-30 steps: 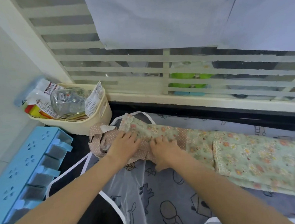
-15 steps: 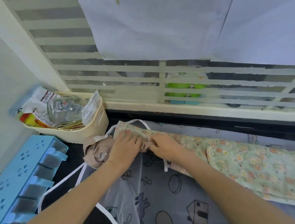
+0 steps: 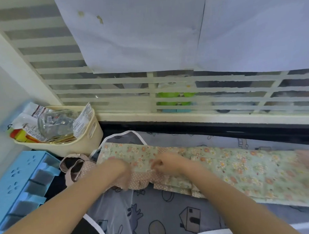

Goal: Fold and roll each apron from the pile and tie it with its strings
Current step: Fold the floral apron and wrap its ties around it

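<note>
L hand (image 3: 118,169) blurred, grip unclear, on floral apron (image 3: 241,169), R hand (image 3: 165,165) curled, pinching its dotted trim (image 3: 144,178)

The folded apron (image 3: 223,168) is pale green with small orange and white flowers, edged in a pink-brown band with white polka dots (image 3: 144,178). Beneath it lies a translucent grey apron (image 3: 154,214) with dark cartoon outlines and white trim. At nine o'clock sit a cream basket (image 3: 84,144) and a light blue rack (image 3: 20,184).
</note>
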`<state>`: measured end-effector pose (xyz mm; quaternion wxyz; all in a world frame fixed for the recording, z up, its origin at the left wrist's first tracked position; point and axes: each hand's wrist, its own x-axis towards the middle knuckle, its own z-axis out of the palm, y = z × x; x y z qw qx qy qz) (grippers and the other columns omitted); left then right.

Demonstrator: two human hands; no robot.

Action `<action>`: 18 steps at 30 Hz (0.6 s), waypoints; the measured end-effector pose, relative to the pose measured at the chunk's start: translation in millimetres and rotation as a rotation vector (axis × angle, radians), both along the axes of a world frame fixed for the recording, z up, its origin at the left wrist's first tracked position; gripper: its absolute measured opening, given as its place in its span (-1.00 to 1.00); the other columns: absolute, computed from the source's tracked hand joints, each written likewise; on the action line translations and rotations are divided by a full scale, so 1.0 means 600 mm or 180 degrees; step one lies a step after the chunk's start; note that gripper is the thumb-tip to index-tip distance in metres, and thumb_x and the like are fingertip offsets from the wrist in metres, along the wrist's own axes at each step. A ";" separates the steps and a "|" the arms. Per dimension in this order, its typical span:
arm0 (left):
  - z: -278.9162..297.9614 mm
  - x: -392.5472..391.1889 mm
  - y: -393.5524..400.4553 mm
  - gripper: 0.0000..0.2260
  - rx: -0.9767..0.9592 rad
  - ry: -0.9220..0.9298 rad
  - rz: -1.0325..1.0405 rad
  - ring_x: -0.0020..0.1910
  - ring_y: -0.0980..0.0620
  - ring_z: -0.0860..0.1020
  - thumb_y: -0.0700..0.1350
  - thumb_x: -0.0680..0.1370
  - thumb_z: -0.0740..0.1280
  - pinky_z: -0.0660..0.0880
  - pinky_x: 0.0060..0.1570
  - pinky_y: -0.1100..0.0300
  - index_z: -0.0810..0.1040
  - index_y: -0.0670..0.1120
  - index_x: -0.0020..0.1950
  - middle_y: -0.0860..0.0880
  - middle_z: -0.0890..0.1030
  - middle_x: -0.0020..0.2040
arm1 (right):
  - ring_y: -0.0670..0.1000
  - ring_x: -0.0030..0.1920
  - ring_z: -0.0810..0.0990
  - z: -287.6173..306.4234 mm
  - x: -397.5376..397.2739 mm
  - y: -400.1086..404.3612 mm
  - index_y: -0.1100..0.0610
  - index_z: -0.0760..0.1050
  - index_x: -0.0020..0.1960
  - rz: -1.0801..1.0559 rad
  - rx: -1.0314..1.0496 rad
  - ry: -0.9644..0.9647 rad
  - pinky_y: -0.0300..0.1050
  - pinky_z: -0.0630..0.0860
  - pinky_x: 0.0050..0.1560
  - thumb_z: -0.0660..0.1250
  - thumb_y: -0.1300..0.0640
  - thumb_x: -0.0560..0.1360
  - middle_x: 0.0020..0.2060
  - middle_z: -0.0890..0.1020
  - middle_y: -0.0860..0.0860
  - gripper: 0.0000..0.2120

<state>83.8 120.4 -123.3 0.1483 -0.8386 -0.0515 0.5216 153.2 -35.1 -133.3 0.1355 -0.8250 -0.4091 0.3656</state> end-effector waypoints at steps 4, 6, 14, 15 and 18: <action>0.014 0.059 -0.104 -0.70 -0.0645 -0.1642 -0.0411 0.01 -0.07 0.47 -0.12 0.60 0.16 0.37 -0.09 0.13 0.40 -0.14 0.32 -0.07 0.46 0.09 | 0.20 -0.06 0.55 0.019 0.041 -0.088 0.30 0.54 0.00 -0.0678 0.0056 -0.0381 0.07 0.52 -0.03 0.13 0.25 0.56 -0.06 0.59 0.20 -0.78; 0.014 0.076 -0.167 -0.59 -0.1092 -0.1802 -0.0729 0.16 -0.12 0.46 -0.09 0.59 0.19 0.39 -0.02 0.09 0.28 -0.10 0.43 -0.11 0.42 0.26 | 0.18 0.02 0.52 0.027 0.059 -0.148 0.26 0.51 0.08 -0.0763 -0.0169 -0.0521 0.03 0.45 0.01 0.13 0.24 0.58 0.05 0.54 0.18 -0.79; -0.033 0.111 -0.387 -0.47 -0.1303 -0.1101 -0.0995 0.22 -0.14 0.41 -0.05 0.49 0.39 0.41 0.14 0.05 0.29 -0.13 0.40 -0.15 0.39 0.32 | 0.15 0.32 0.35 0.015 0.090 -0.426 0.15 0.33 0.37 -0.0338 -0.1155 -0.0658 -0.02 0.31 0.28 0.33 0.03 0.53 0.36 0.34 0.12 -0.53; -0.038 0.111 -0.404 -0.44 -0.1226 -0.1042 -0.0929 0.24 -0.15 0.41 -0.05 0.48 0.41 0.39 0.15 0.07 0.28 -0.12 0.42 -0.15 0.38 0.33 | 0.16 0.32 0.34 0.010 0.092 -0.459 0.13 0.33 0.36 -0.0321 -0.1176 -0.0703 -0.01 0.32 0.27 0.35 0.01 0.50 0.36 0.32 0.12 -0.51; -0.052 0.113 -0.444 -0.40 -0.0637 -0.0984 -0.0917 0.29 -0.15 0.38 -0.06 0.46 0.43 0.37 0.20 0.03 0.27 -0.11 0.43 -0.14 0.34 0.36 | 0.18 0.43 0.20 -0.003 0.099 -0.558 0.11 0.22 0.44 -0.0078 -0.1337 -0.1152 0.11 0.18 0.39 0.37 -0.06 0.46 0.45 0.19 0.13 -0.35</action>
